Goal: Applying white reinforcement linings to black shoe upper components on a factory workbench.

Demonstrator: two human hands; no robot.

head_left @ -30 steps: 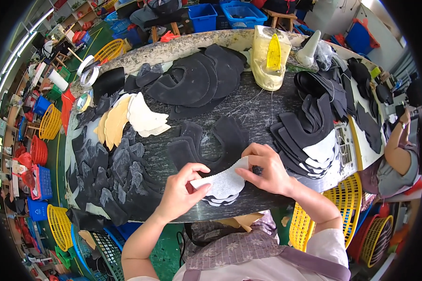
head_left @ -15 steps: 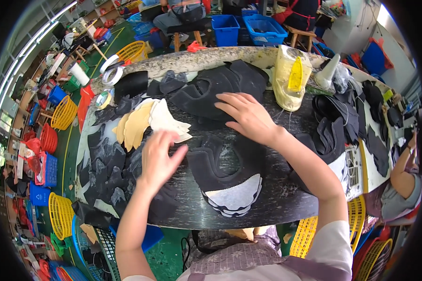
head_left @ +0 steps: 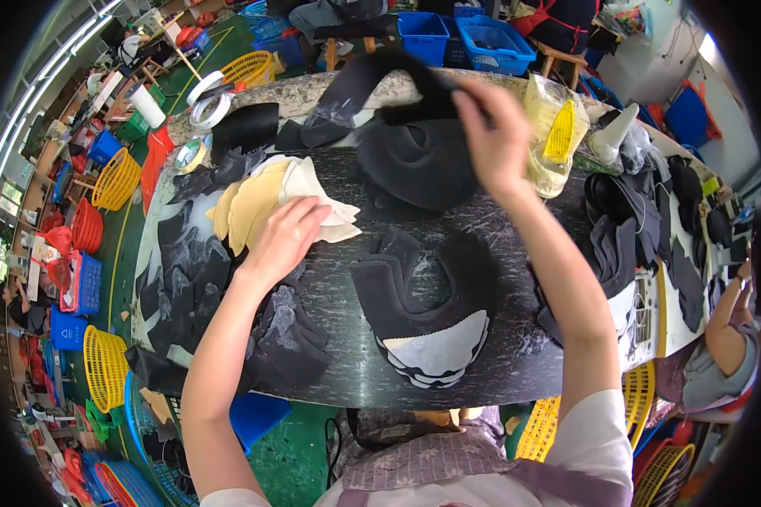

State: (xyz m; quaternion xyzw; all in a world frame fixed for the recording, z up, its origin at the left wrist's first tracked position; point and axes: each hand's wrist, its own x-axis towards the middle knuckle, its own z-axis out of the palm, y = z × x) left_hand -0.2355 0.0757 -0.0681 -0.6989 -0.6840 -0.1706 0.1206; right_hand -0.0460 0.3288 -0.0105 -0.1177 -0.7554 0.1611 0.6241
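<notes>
My right hand (head_left: 497, 144) pinches one end of a curved black fabric piece (head_left: 370, 83), lifted in an arch at the table's far side. The piece is partly blurred. Below it lies a pile of black curved pieces (head_left: 435, 173). My left hand (head_left: 281, 237) is at the fanned cream and tan scalloped pieces (head_left: 258, 198), its bent fingers closed on the edge of the top white piece (head_left: 306, 182). Nearer to me, between my forearms, sits a U-shaped black stack (head_left: 469, 279) with whitish scalloped patches (head_left: 435, 348) at its near end.
Small black pieces (head_left: 190, 287) cover the table's left side. Tape rolls (head_left: 211, 110) stand at the far left edge. A yellowish plastic-wrapped shoe form (head_left: 551, 127) and bundled black pieces (head_left: 621, 211) are on the right. Beyond the table are blue bins (head_left: 423, 38) and a seated person.
My right hand has lifted a black piece off the far pile and moved up and right. The left hand has moved up onto the white piece. The view has shifted slightly.
</notes>
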